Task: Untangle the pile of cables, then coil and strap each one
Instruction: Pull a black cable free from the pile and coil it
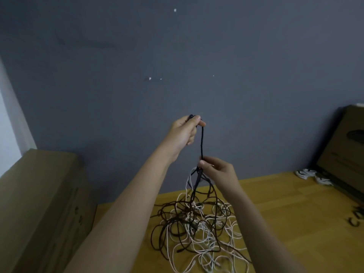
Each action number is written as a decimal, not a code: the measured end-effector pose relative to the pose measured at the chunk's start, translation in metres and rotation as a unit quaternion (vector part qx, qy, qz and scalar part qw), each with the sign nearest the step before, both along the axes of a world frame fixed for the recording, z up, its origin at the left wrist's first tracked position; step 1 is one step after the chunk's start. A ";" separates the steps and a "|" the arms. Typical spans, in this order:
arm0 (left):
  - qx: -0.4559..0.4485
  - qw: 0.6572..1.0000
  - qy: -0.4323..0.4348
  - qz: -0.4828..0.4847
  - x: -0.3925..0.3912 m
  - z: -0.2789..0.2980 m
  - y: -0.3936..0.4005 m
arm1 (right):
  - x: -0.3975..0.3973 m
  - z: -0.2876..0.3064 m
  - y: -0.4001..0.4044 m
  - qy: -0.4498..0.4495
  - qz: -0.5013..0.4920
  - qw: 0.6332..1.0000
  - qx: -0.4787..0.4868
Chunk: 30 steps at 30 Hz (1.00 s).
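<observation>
No legible writing; cardboard boxes (39,203)

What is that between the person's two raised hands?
In the head view, a taut stretch of black braided cable runs from the left hand down to the right hand; behind it only grey wall.

A brown cardboard box (39,203) stands left of the hands; a second box (342,154) leans against the grey wall (177,56), far right.
</observation>
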<state>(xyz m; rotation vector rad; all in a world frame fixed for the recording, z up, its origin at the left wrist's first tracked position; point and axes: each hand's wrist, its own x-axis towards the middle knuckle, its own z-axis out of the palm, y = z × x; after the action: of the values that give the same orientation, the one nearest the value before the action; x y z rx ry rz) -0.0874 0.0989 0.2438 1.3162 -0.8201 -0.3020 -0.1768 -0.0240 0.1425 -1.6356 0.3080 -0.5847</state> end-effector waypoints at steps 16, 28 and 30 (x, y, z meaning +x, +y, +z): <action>-0.040 0.998 0.043 -0.005 -0.005 -0.012 -0.010 | -0.003 -0.058 -0.030 0.208 -0.135 0.941 -0.229; -0.056 0.997 0.043 0.026 0.007 -0.019 0.000 | -0.003 -0.041 0.010 0.092 0.073 0.989 -0.086; -0.041 0.997 0.043 0.052 0.012 -0.026 0.008 | -0.005 -0.045 0.010 0.110 0.076 0.985 -0.108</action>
<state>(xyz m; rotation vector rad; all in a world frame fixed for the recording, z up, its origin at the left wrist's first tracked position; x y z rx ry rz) -0.0756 0.1067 0.2175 1.2550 -0.6824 -0.2381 -0.1819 -0.0139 0.0977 -1.9198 0.2853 -0.3307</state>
